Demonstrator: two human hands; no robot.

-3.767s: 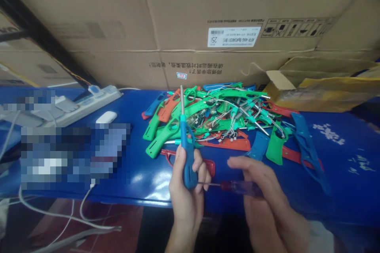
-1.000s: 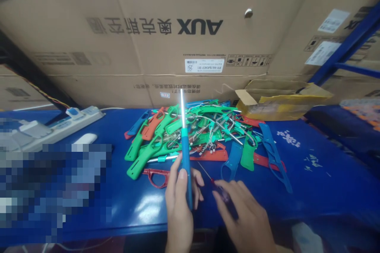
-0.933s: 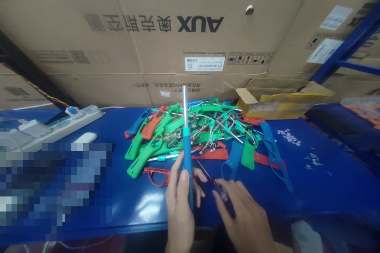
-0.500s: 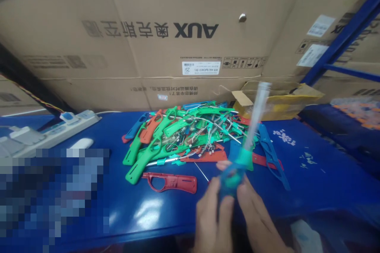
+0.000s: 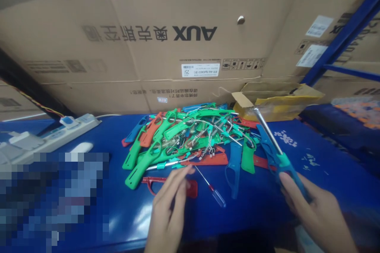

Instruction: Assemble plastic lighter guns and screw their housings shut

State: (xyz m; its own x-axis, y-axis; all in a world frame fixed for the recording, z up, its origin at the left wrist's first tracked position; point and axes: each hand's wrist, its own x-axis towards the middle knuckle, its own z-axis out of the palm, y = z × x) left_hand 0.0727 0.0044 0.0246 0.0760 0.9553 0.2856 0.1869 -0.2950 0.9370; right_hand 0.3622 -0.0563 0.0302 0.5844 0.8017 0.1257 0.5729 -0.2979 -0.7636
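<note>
My right hand (image 5: pixel 317 205) is wrapped round the handle of a blue long-nosed lighter (image 5: pixel 292 170). Its metal tube points up and away, with a teal collar at the base. My left hand (image 5: pixel 170 205) holds nothing visible, its fingers stretched out above a red handle shell (image 5: pixel 191 187) and partly covering it. Just right of that hand lies a screwdriver (image 5: pixel 218 197) with a clear handle. Beyond both hands is a heap of lighter parts (image 5: pixel 196 134): green, orange and blue shells, metal tubes and white wires. A blue handle shell (image 5: pixel 234 170) lies at the near side of the heap.
An open carton (image 5: pixel 285 104) stands behind the heap on the blue table (image 5: pixel 130 213). At left are a power strip (image 5: pixel 77 126) and a white object (image 5: pixel 80 148). Small white pieces (image 5: pixel 285 138) lie at right. Large cardboard (image 5: pixel 133 59) forms the back wall.
My hands have parted: the right has carried the blue lighter rightward and lowered it, while the left has let go and moved left over the red shell. The screwdriver's handle is now uncovered.
</note>
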